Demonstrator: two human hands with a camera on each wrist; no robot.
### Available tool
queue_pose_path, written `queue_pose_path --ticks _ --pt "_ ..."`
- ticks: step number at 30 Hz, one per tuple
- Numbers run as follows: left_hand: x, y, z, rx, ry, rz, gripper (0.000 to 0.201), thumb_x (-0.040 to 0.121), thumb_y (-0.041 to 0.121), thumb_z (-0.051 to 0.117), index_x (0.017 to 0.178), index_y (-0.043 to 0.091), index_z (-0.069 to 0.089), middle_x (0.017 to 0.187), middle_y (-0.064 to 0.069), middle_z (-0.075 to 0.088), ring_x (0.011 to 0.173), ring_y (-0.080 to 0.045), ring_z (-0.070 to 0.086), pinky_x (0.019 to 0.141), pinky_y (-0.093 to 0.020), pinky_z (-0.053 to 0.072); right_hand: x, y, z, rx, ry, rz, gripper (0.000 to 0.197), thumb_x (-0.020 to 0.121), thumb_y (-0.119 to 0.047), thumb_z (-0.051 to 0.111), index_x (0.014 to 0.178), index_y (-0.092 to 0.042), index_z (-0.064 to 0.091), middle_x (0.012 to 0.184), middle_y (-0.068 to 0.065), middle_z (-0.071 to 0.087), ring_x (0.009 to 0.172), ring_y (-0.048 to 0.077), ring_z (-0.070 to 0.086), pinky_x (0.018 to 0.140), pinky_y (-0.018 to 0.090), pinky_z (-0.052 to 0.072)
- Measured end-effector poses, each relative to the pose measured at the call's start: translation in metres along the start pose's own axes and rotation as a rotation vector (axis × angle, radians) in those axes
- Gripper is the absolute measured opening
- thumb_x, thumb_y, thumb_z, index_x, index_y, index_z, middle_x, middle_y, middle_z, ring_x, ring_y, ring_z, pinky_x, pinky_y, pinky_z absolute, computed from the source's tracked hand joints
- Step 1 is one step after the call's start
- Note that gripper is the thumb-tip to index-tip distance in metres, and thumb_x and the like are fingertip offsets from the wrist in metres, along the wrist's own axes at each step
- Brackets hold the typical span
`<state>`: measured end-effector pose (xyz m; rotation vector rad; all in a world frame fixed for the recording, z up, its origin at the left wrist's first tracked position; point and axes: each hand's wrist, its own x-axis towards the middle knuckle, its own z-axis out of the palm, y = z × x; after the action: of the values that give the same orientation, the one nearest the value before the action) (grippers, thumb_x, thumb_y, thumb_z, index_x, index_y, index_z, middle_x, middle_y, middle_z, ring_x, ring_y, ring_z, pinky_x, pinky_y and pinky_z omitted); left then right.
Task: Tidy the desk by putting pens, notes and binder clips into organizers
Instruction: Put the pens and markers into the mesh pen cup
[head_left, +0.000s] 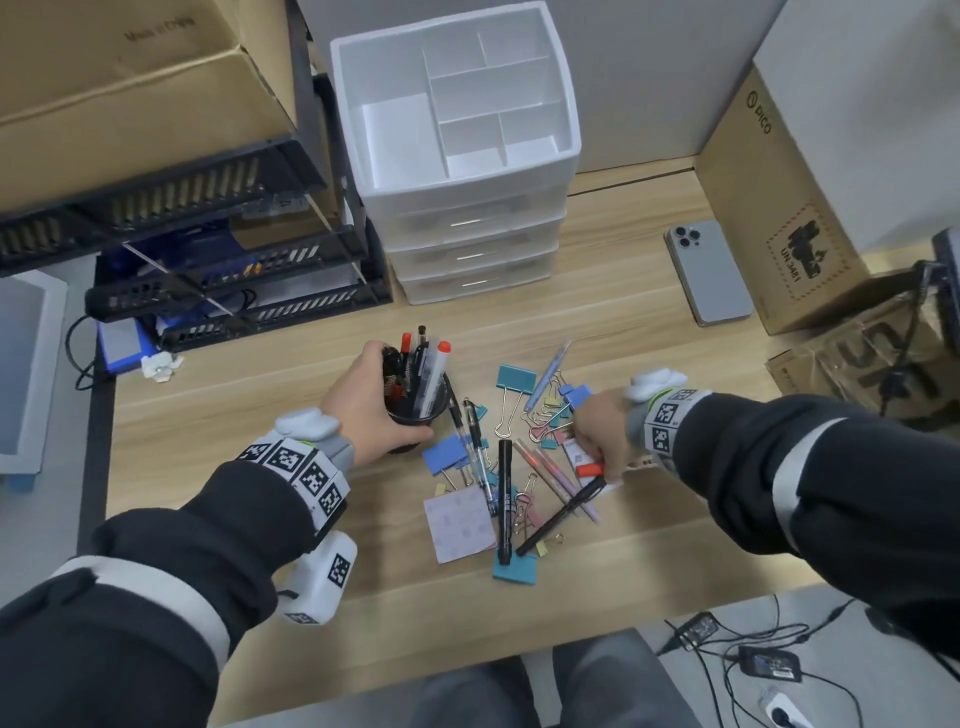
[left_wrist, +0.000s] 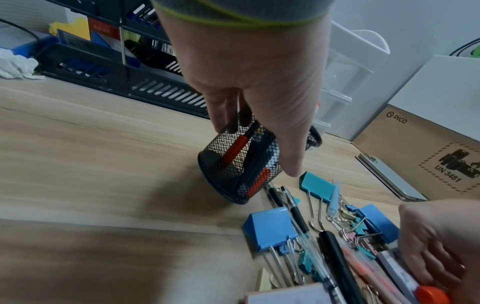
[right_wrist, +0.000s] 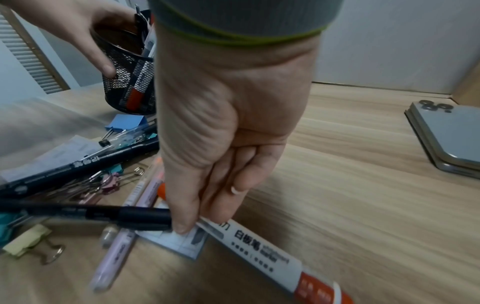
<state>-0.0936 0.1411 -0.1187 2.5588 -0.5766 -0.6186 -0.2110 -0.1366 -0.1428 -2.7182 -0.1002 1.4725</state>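
Observation:
My left hand (head_left: 363, 400) grips a black mesh pen cup (head_left: 415, 410), tilted toward the pile, with several pens inside; in the left wrist view the cup (left_wrist: 233, 170) leans on its base edge. My right hand (head_left: 602, 431) pinches a white whiteboard marker (right_wrist: 259, 240) with an orange cap (head_left: 589, 470). A thin black pen (head_left: 561, 514) ends against that thumb. Between the hands lie a thick black marker (head_left: 505, 499), pastel pens, a pink note pad (head_left: 460, 522), a blue binder clip (head_left: 444, 453), a teal clip (head_left: 516, 378) and several small clips.
A white drawer organizer (head_left: 467, 187) with open top compartments stands at the back centre. Black letter trays (head_left: 234, 306) sit back left, a phone (head_left: 709, 273) and a cardboard box (head_left: 769, 208) back right. Crumpled tissue (head_left: 161, 365) lies left of the cup.

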Motion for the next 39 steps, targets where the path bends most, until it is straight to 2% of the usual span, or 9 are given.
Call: queue_pose_path --ticks 5,9,13,17,21,26,28,34,39 --pt "0.012 -0.003 -0.003 0.069 0.026 0.032 0.088 0.051 0.050 0.092 0.115 0.027 0.036 0.103 0.008 0.059 0.088 -0.014 0.055 0.069 -0.033 0.049 0.004 0.005 -0.007 -0.024 0.023 -0.035 0.021 0.079 -0.028 0.075 0.094 -0.014 0.074 0.067 -0.008 0.057 0.058 0.009 0.049 0.048 0.017 0.035" --pt "0.019 -0.004 -0.004 0.167 0.067 0.048 0.095 0.049 0.061 0.086 0.125 0.027 0.040 0.109 0.001 0.062 0.101 -0.021 0.052 0.077 -0.037 0.051 0.010 0.013 -0.011 0.149 0.168 0.000 0.020 0.080 -0.031 0.072 0.069 -0.027 0.056 0.069 -0.012 0.058 0.066 0.012 0.058 0.054 0.021 0.042" --pt "0.022 -0.003 -0.001 0.082 0.101 0.063 0.088 0.056 0.053 0.087 0.127 0.027 0.042 0.110 0.003 0.063 0.105 -0.021 0.047 0.079 -0.037 0.048 0.021 0.010 -0.015 0.232 0.291 0.020 0.016 0.084 -0.042 0.066 0.089 -0.027 0.066 0.075 -0.009 0.064 0.069 0.012 0.063 0.063 0.025 0.053" --pt "0.028 -0.006 0.003 0.034 0.128 0.066 0.087 0.058 0.050 0.086 0.130 0.027 0.044 0.116 0.004 0.062 0.108 -0.022 0.048 0.083 -0.035 0.047 0.030 0.009 -0.027 0.372 0.395 -0.050 0.018 0.097 -0.030 0.050 0.110 -0.022 0.058 0.087 -0.004 0.062 0.079 0.018 0.062 0.070 0.031 0.052" --pt "0.036 -0.009 0.005 0.000 0.135 0.068 0.088 0.058 0.047 0.088 0.132 0.025 0.045 0.123 0.004 0.060 0.114 -0.023 0.049 0.089 -0.036 0.046 0.050 0.012 -0.031 0.522 0.552 0.146 0.022 0.100 -0.040 0.049 0.096 -0.019 0.053 0.081 0.000 0.062 0.073 0.021 0.061 0.066 0.032 0.048" --pt "0.042 -0.012 0.009 -0.039 0.151 0.077 0.088 0.056 0.047 0.088 0.130 0.027 0.046 0.123 0.006 0.060 0.114 -0.022 0.052 0.092 -0.037 0.047 0.065 0.012 -0.043 0.527 0.428 0.398 0.040 0.099 -0.049 0.048 0.081 -0.015 0.060 0.076 0.003 0.065 0.069 0.021 0.063 0.067 0.032 0.052" --pt "0.043 -0.012 0.010 -0.032 0.144 0.083 0.090 0.055 0.048 0.088 0.131 0.028 0.045 0.125 0.006 0.060 0.115 -0.022 0.053 0.093 -0.039 0.048 0.070 0.012 -0.044 0.560 0.389 0.432 0.034 0.096 -0.044 0.053 0.089 -0.013 0.064 0.082 0.005 0.069 0.079 0.023 0.068 0.072 0.032 0.053" --pt "0.043 -0.009 0.010 -0.011 0.134 0.088 0.091 0.055 0.048 0.088 0.132 0.031 0.043 0.126 0.006 0.060 0.115 -0.024 0.053 0.092 -0.039 0.048 0.074 0.011 -0.046 0.661 0.384 0.480 0.022 0.083 -0.035 0.064 0.089 -0.013 0.063 0.077 0.003 0.067 0.071 0.019 0.064 0.071 0.030 0.055" --pt "0.044 -0.006 0.010 0.014 0.114 0.073 0.092 0.054 0.054 0.086 0.131 0.035 0.041 0.124 0.009 0.061 0.112 -0.023 0.054 0.090 -0.039 0.050 0.071 0.010 -0.047 0.926 0.515 0.463 0.029 0.089 -0.039 0.056 0.088 -0.010 0.059 0.076 0.006 0.066 0.068 0.022 0.063 0.068 0.030 0.052"
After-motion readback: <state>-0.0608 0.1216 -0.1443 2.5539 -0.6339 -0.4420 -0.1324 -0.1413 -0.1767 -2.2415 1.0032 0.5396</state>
